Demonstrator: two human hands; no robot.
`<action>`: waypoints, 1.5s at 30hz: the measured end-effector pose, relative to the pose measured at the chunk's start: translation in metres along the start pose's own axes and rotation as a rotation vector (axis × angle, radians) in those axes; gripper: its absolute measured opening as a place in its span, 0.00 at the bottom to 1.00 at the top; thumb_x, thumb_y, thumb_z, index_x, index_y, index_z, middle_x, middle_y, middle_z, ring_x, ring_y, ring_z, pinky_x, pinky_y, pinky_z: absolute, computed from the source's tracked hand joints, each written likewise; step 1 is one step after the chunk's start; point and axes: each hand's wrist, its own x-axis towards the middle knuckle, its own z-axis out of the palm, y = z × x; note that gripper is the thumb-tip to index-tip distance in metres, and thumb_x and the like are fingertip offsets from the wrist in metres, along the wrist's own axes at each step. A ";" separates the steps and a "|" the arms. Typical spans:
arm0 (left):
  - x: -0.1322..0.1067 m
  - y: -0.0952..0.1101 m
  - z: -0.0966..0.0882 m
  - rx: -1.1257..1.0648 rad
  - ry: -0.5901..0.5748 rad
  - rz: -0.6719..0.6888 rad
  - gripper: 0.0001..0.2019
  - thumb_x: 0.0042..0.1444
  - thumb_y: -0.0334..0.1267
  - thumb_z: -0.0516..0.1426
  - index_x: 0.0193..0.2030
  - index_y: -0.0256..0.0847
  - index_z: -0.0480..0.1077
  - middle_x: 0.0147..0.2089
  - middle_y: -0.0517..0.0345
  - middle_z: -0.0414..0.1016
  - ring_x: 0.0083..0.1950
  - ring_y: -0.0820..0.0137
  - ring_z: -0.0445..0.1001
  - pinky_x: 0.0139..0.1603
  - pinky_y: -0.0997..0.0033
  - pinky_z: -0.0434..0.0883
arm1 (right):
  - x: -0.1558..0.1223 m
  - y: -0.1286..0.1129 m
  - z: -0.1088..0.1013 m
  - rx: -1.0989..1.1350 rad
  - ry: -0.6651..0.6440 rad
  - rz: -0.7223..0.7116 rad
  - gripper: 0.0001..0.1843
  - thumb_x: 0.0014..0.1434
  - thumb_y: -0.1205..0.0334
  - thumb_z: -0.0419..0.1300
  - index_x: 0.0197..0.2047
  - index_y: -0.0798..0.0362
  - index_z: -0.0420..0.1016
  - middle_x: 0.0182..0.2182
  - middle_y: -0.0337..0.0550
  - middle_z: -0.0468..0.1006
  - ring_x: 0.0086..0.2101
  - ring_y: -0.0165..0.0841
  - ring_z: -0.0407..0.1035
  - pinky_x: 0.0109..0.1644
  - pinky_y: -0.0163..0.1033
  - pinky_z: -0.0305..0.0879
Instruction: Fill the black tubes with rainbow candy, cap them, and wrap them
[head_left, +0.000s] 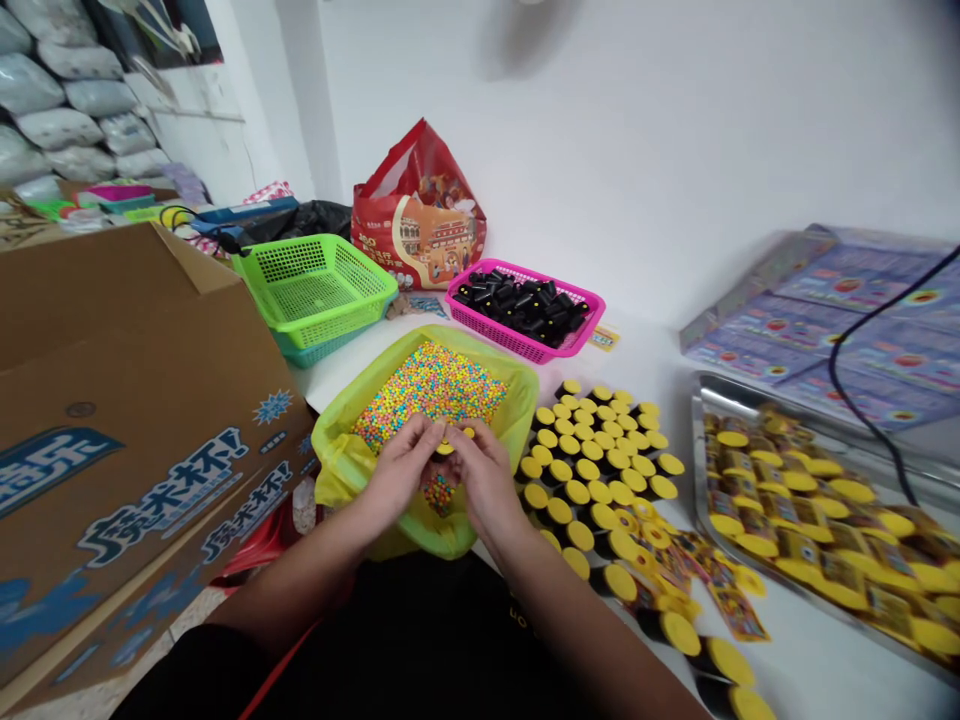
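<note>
My left hand (397, 470) and my right hand (486, 480) meet above a lime-green plastic-lined container (352, 440), with their fingertips pinching a small yellow lid (448, 446) over a dark tube. The tube's body is mostly hidden by my fingers. Below my hands lies a heap of multicoloured candy beads (431, 395), and a few more show under my palms. To the right, several black tubes with yellow lids (592, 460) stand close together on the white table (645, 345). Some printed labels (739, 605) lie near them.
A metal tray of labelled yellow-lidded tubes (810, 510) sits at right, below printed sheets (832, 320) crossed by a black cable (847, 400). A pink basket of black tubes (525, 345), a green basket (315, 290) and a large cardboard box (135, 430) surround the container.
</note>
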 end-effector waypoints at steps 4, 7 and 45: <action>-0.001 -0.002 0.007 -0.099 0.059 0.045 0.25 0.51 0.56 0.63 0.25 0.40 0.57 0.24 0.69 0.55 0.22 0.80 0.56 0.20 0.79 0.58 | 0.002 0.008 0.004 0.073 0.023 -0.032 0.15 0.47 0.52 0.70 0.31 0.50 0.70 0.19 0.28 0.65 0.16 0.23 0.55 0.19 0.31 0.49; 0.000 -0.003 0.007 -0.122 0.043 0.055 0.23 0.53 0.55 0.63 0.26 0.40 0.58 0.25 0.68 0.59 0.23 0.79 0.60 0.22 0.79 0.63 | 0.004 0.007 0.001 0.089 -0.035 -0.011 0.15 0.47 0.52 0.70 0.31 0.50 0.71 0.19 0.29 0.66 0.17 0.24 0.58 0.20 0.31 0.52; -0.003 0.000 0.023 0.102 -0.104 -0.033 0.21 0.52 0.54 0.63 0.25 0.39 0.64 0.20 0.68 0.57 0.20 0.79 0.54 0.20 0.78 0.55 | -0.013 -0.019 -0.051 -0.150 -0.265 -0.135 0.12 0.54 0.52 0.66 0.35 0.50 0.72 0.26 0.33 0.71 0.22 0.27 0.66 0.26 0.34 0.63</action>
